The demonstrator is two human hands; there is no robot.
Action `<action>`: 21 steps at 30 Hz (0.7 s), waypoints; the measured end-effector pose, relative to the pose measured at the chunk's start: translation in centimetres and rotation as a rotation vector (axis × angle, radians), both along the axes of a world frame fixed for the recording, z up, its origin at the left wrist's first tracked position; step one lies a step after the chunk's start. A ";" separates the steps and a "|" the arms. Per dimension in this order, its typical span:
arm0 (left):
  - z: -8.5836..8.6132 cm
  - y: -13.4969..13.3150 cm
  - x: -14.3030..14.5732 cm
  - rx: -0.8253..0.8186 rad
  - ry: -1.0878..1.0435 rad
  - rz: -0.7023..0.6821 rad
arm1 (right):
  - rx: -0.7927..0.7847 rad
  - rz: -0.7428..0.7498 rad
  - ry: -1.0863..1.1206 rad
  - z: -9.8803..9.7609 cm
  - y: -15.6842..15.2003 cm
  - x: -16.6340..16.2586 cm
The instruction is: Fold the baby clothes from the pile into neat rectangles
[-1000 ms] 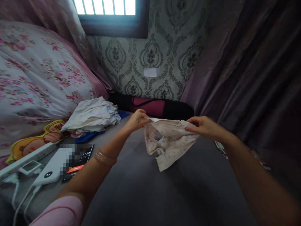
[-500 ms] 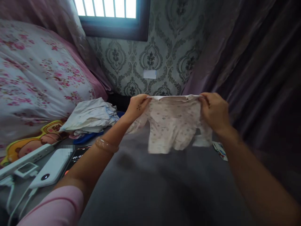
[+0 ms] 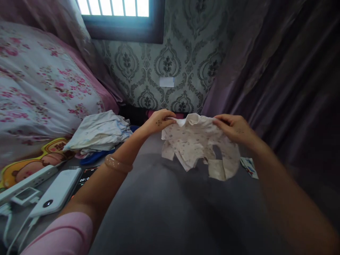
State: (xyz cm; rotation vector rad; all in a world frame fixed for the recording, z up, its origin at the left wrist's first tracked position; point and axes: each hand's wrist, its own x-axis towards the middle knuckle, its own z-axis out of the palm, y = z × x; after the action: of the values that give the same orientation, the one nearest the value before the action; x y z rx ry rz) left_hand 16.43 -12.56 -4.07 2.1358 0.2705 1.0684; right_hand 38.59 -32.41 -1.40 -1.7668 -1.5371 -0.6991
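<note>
A small, pale baby shirt [image 3: 195, 141] with a faint print hangs between my hands, over the grey bed sheet [image 3: 159, 205]. My left hand [image 3: 160, 121] pinches it at the upper left, thumb and fingers closed on the cloth. At the upper right, my right hand [image 3: 235, 129] is closed on the other shoulder. The collar sags a little between the two grips, and the sleeves and hem dangle in loose folds. Whether the lower edge touches the sheet, I cannot tell.
Left of my forearm lie a pile of folded white clothes [image 3: 99, 131], a yellow cartoon cushion [image 3: 29, 168], a white power bank [image 3: 55, 191] with cables, a power strip [image 3: 32, 180] and a phone [image 3: 85, 177]. A small printed cloth [image 3: 249, 167] rests at the right, near the dark curtain [image 3: 287, 88].
My hands have come closer together and a bit lower. The shirt's top edge, stretched straight before, now sags, and its lower part has swung and bunched.
</note>
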 end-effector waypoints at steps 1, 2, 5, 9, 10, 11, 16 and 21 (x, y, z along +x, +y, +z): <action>-0.1 0.1 0.0 0.008 0.003 0.007 | 0.018 -0.010 0.002 0.0 -0.1 0.0; -0.1 0.2 0.0 0.012 0.003 0.014 | 0.050 -0.030 0.007 -0.1 -0.2 0.0; -0.3 0.3 0.2 0.008 -0.020 0.047 | 0.048 -0.060 0.067 -0.3 -0.3 0.0; -0.3 0.3 0.2 0.000 -0.044 0.083 | -0.024 -0.061 0.187 -0.6 -0.4 0.0; -0.2 0.3 0.1 -0.005 -0.044 0.089 | -0.027 -0.055 0.200 -0.6 -0.5 0.0; -0.1 0.2 0.1 -0.005 -0.041 0.098 | -0.033 -0.040 0.204 -0.6 -0.6 0.0; 1.2 -1.1 -0.1 0.057 -0.054 0.154 | -0.054 0.040 0.155 0.5 -1.3 -0.4; 2.1 -2.3 0.2 0.290 -0.240 0.203 | 0.212 -0.076 -0.039 1.7 -1.9 -1.3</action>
State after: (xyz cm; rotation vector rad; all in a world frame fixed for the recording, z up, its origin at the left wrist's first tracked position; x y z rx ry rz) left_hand 16.66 -14.88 -1.94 2.2371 0.2324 1.5489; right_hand 37.24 -34.28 0.30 -1.6678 -1.3718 -0.9046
